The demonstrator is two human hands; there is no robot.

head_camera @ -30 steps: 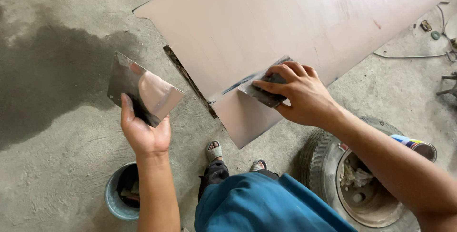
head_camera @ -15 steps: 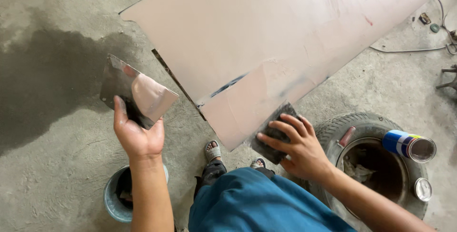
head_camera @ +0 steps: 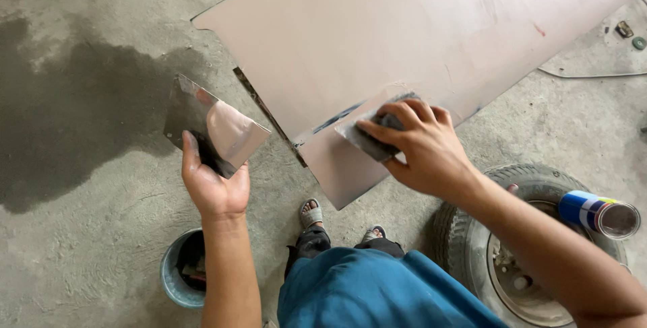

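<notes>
Pinkish panel (head_camera: 404, 31) lying on concrete, long axis running seven to one o'clock, right hand (head_camera: 421, 149) gripping grey spreader (head_camera: 367, 141) on its near corner, left hand (head_camera: 214, 186) clasping metal plate (head_camera: 212, 126) at nine o'clock.

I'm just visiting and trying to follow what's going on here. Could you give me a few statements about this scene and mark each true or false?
1. The right hand presses a flat scraper onto the pinkish panel. True.
2. The left hand is empty. False: it holds a shiny metal plate smeared with filler.
3. A spray can lies on the tyre. True.
4. The small bucket stands on the panel. False: it stands on the concrete floor.
</notes>
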